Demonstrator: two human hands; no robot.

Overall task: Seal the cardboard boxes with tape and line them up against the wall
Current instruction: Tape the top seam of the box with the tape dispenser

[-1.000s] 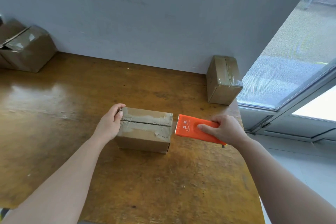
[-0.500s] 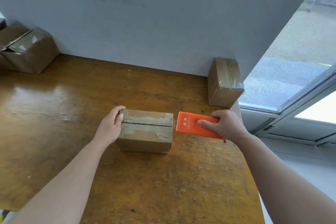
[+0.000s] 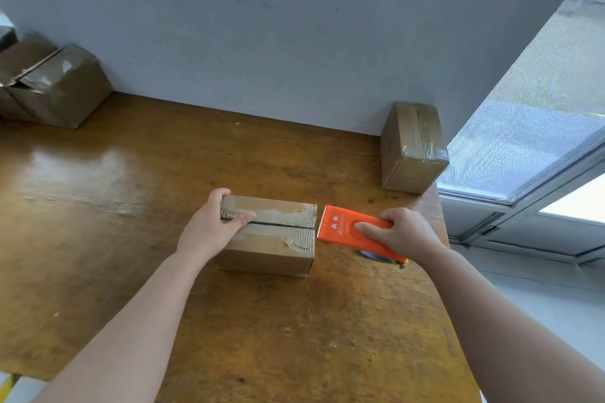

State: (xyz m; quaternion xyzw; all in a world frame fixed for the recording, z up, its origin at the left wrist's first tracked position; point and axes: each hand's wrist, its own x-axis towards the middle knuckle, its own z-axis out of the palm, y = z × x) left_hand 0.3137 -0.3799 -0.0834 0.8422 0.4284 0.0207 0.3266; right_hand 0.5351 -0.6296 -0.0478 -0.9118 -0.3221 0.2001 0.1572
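Note:
A small cardboard box (image 3: 275, 239) lies in the middle of the wooden table (image 3: 98, 206), its top flaps closed with a dark seam and old tape scraps. My left hand (image 3: 212, 229) grips its left end, thumb lying across the top by the seam. My right hand (image 3: 402, 232) holds an orange tape dispenser (image 3: 343, 227); its toothed edge touches the box's right top edge. A taped box (image 3: 412, 147) stands against the wall at the right.
Two more cardboard boxes (image 3: 55, 88), one with a raised flap, sit by the wall at the far left. The table's right edge runs just beyond the taped box, beside a window frame (image 3: 523, 199) and a drop to the floor.
My left thumb has slid from the box's left end onto its top. The dispenser has closed the small gap and now touches the box's right edge.

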